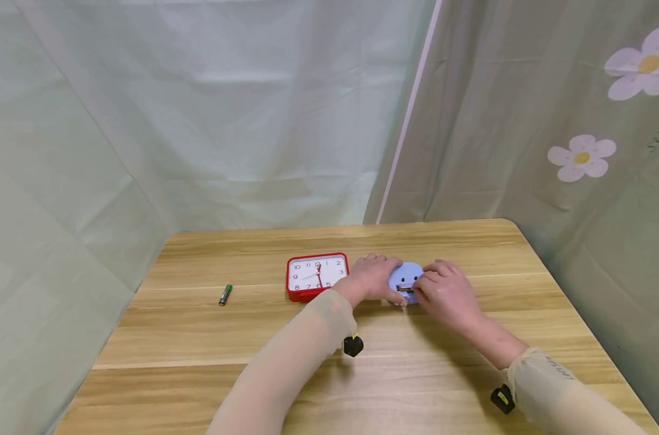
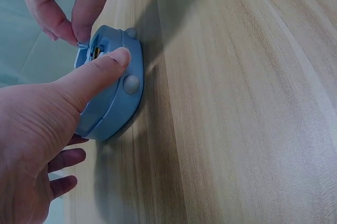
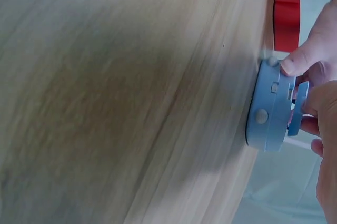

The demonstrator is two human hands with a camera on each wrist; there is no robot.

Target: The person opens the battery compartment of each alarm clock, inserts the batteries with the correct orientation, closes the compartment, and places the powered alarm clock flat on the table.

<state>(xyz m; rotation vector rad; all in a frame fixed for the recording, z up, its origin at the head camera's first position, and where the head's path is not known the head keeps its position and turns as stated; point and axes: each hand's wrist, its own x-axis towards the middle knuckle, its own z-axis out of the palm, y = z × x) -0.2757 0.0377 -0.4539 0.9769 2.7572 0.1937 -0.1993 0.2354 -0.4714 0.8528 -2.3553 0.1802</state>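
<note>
A small rounded blue alarm clock [image 1: 408, 270] lies back up on the table, two dark knobs showing. My left hand [image 1: 370, 278] holds its left side, the thumb [image 2: 108, 66] over the edge by a pale foot. A battery [image 1: 405, 289] sits in the opened compartment. Between thumb and fingertips my right hand [image 1: 450, 296] pinches a thin blue battery cover [image 3: 299, 108], tilted up right at the compartment. In the head view the right fingers hide most of this cover.
To the left of the blue clock stands a red-framed clock [image 1: 318, 275], its white dial facing up and forward. Farther left a green and black battery [image 1: 226, 295] lies on the wooden table [image 1: 199, 344]. Curtains [image 1: 253, 121] hang behind the table.
</note>
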